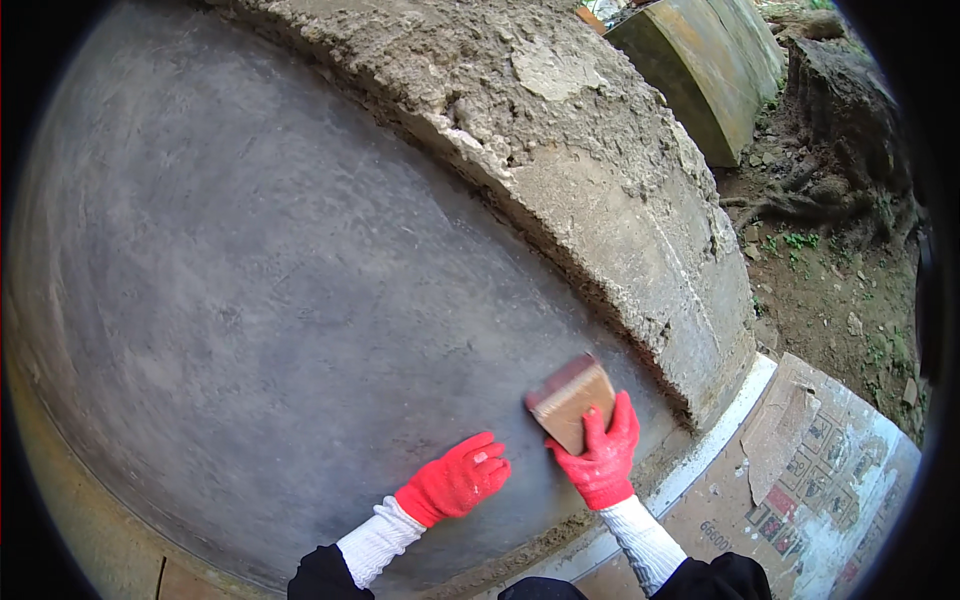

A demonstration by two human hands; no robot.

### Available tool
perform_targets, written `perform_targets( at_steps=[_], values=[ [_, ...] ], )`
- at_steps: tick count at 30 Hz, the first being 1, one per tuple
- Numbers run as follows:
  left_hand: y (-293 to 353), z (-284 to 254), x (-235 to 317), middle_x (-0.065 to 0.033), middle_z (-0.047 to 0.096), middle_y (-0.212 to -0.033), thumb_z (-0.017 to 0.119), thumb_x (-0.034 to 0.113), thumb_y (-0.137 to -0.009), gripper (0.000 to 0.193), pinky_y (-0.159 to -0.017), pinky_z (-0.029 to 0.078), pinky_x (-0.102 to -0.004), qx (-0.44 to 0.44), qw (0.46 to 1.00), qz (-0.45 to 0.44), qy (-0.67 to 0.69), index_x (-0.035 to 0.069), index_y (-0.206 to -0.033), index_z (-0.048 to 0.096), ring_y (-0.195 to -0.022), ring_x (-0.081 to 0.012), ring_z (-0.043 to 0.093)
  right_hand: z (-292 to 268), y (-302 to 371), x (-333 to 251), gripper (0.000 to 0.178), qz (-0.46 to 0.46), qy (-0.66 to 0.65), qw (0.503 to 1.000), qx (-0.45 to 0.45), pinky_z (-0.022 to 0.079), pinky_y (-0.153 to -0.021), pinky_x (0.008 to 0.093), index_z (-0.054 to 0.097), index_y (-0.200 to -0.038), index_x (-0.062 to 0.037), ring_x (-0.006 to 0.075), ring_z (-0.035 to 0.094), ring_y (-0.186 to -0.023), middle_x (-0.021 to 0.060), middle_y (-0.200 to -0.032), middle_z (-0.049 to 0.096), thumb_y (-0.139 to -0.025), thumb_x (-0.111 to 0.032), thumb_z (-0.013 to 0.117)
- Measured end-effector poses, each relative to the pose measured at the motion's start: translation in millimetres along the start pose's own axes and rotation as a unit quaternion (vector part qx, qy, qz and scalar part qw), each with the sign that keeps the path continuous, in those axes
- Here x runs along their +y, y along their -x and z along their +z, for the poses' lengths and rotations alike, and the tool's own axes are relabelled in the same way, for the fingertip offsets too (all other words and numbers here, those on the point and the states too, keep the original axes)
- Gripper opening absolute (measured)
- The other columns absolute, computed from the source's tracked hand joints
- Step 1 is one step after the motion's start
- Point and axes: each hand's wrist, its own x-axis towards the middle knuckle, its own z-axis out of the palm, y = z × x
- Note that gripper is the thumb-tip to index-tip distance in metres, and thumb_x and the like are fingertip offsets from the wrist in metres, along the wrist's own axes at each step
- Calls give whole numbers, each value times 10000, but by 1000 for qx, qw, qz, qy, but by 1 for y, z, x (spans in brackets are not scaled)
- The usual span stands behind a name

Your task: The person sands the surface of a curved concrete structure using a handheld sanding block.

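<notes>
Both hands wear red gloves with white knit cuffs. My right hand grips a small brown flat block, a float or sanding pad, pressed against the smooth grey curved concrete surface near its lower right. My left hand rests loosely curled on the same surface, a little left of the right hand, holding nothing that I can see.
A rough, crumbly concrete rim arcs across the top and right of the smooth surface. A white edge strip and worn printed cardboard lie at lower right. Bare soil with roots and another curved concrete piece are beyond.
</notes>
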Motion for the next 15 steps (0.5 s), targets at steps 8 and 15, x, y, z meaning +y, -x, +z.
perform_targets(
  at_steps=[8, 15],
  values=[
    [1, 7, -2, -66, 654, -1015, 593, 153, -803, 228, -1027, 441, -453, -12, 999, -3, -33, 66, -1009, 638, -1085, -261, 576, -3, -2, -3, 780, 64, 30, 997, -20, 465, -878, 544, 582, -1150, -77, 492, 526, -1072, 316, -1342, 437, -486, -335, 898],
    [1, 2, -4, -70, 664, -1022, 577, 157, -807, 247, -1021, 442, -454, -8, 1000, -16, 24, 65, -1027, 642, -1079, -263, 585, -5, -76, -55, 733, -8, -46, 999, -10, 454, -886, 539, 605, -1156, -141, 479, 514, -1096, 263, -1319, 466, -495, -293, 882]
  ],
)
